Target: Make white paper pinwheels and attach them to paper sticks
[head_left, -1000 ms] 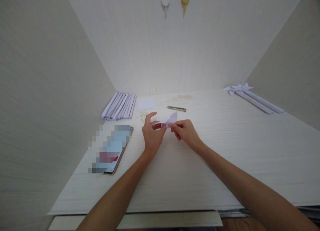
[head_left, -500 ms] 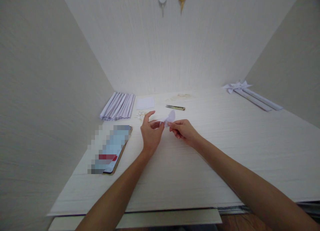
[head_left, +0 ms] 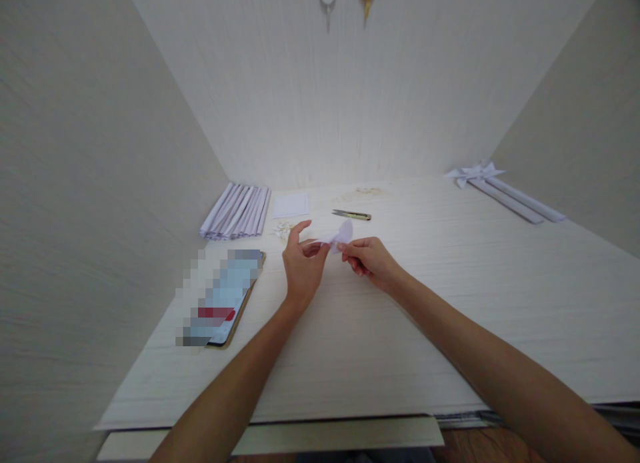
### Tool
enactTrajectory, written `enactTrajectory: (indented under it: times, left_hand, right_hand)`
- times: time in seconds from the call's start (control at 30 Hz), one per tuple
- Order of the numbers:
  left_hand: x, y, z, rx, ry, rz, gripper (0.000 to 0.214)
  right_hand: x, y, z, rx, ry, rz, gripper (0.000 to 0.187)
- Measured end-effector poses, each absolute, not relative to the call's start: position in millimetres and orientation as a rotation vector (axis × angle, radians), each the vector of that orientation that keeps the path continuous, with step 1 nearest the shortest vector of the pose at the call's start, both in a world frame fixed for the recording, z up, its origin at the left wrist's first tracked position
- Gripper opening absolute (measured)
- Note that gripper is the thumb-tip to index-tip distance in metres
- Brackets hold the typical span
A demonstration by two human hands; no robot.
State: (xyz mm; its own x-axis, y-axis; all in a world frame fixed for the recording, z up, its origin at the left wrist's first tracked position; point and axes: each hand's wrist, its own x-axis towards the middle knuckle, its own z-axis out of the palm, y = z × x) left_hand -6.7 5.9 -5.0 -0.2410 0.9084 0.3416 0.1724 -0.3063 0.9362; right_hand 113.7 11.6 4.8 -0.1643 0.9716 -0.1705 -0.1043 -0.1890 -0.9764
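Between my two hands, over the middle of the table, is a small folded white paper piece [head_left: 344, 232] with a rounded flap standing up. My left hand [head_left: 305, 259] pinches its left side between thumb and fingers, with the index finger raised away from it. At the lower right of the paper, my right hand [head_left: 371, 257] grips its edge between thumb and index finger, the other fingers curled under. Part of the paper is hidden behind the fingertips. Just beyond it lies a pair of thread snips [head_left: 352, 215].
A bundle of rolled white paper strips [head_left: 236, 211] lies at the back left, with flat white sheets [head_left: 291, 205] beside it. Small scraps [head_left: 283, 230] are near my left hand. A phone [head_left: 235, 296] lies left. Folded paper stars [head_left: 475, 174] and long strips [head_left: 520, 199] sit back right.
Both hands keep their hold on the paper with almost the same pose. The whole view has shifted very slightly.
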Motion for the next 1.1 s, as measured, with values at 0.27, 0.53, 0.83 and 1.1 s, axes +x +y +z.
enactTrajectory:
  times: [0.27,0.53,0.83,1.1]
  left_hand:
    - [-7.3,6.7,-4.1,1.425,1.311,1.605,0.049]
    - [-5.6,6.9,-4.1,1.366,1.298,1.606,0.052]
    - [-4.3,7.1,-2.9,1.310,1.312,1.613,0.049]
    - [-5.5,8.8,-4.4,1.273,1.293,1.594,0.048]
  right_hand:
    - [113.2,11.7,3.3,-1.191,-1.180,1.471,0.026]
    - [113.4,11.8,2.0,-1.178,-1.238,1.372,0.026]
    - [114.1,11.8,-0.6,-1.157,-1.259,1.355,0.028]
    - [113.5,10.7,1.1,-1.212,-1.330,1.240,0.028]
